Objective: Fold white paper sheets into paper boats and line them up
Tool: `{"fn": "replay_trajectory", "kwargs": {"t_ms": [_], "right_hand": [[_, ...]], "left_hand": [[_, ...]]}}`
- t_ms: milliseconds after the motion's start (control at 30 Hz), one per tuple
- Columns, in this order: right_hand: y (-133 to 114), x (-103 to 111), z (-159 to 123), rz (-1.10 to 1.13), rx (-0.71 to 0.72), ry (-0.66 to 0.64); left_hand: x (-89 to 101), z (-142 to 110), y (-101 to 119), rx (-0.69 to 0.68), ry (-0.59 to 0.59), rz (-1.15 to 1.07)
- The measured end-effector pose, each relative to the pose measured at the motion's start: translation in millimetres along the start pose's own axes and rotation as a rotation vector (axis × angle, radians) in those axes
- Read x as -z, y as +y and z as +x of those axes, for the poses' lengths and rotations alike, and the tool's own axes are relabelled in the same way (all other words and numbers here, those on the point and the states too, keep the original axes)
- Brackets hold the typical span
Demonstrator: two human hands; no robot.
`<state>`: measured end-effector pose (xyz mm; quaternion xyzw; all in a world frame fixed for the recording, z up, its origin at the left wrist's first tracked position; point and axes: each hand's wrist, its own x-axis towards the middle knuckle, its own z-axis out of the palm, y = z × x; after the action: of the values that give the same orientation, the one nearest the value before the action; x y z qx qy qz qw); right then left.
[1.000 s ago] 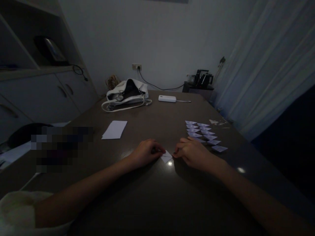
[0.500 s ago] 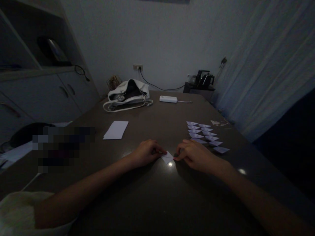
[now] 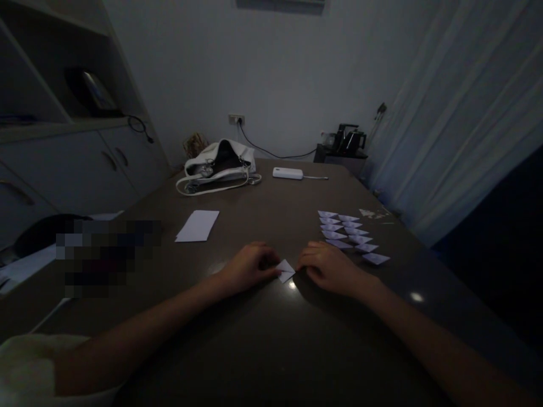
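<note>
Between my hands, low over the dark table, is a small folded piece of white paper (image 3: pixel 285 272), diamond-shaped with a crease across it. My left hand (image 3: pixel 250 267) pinches its left corner between thumb and fingers. At the right corner, the closed fingertips of my right hand (image 3: pixel 331 267) grip the paper, their exact hold partly hidden. Just beyond my right hand, several boat-shaped folded papers (image 3: pixel 355 231) stand in two rows. A stack of flat white paper sheets (image 3: pixel 198 226) lies farther left.
A white handbag (image 3: pixel 220 164) sits at the table's far side, beside a white power bank (image 3: pixel 287 173) with a short cable. Paper scraps (image 3: pixel 373 213) lie near the right edge. A black kettle (image 3: pixel 354 140) stands behind the table. Something blurred out is at the left.
My right hand's fingers have closed in on the paper's right corner. My left thumb has shifted lower along the left corner. The camera view has tipped slightly.
</note>
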<state>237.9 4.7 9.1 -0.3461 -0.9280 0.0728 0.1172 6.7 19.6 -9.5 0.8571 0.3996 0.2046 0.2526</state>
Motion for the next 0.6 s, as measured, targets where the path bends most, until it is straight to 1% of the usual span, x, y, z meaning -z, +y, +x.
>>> {"fn": "replay_trajectory", "kwargs": {"t_ms": [100, 233, 300, 367, 467, 533, 600], "right_hand": [[-2.5, -2.0, 0.7, 0.013, -0.047, 0.049], [-4.7, -5.9, 1.9, 0.072, -0.15, 0.095], [-5.2, -7.7, 3.0, 0.155, -0.21, 0.099], [-5.6, -9.1, 4.3, 0.286, -0.254, 0.111], [-5.6, -10.5, 5.5, 0.418, -0.274, 0.176], [-4.9, -11.0, 5.4, 0.435, -0.262, 0.228], [-3.8, -11.1, 4.8, 0.447, -0.236, 0.251]], "left_hand": [[-5.1, 0.4, 0.9, -0.009, 0.017, 0.021], [-4.7, -0.1, 4.4, 0.035, 0.019, -0.105], [-3.5, -0.9, 7.1, 0.047, 0.002, -0.198], [-2.9, -1.7, 9.7, 0.034, -0.009, -0.261], [-3.1, -2.4, 12.3, -0.01, 0.015, -0.296], [-3.1, -2.7, 13.0, -0.042, 0.054, -0.308], [-2.7, -2.9, 13.0, -0.07, 0.092, -0.302]]}}
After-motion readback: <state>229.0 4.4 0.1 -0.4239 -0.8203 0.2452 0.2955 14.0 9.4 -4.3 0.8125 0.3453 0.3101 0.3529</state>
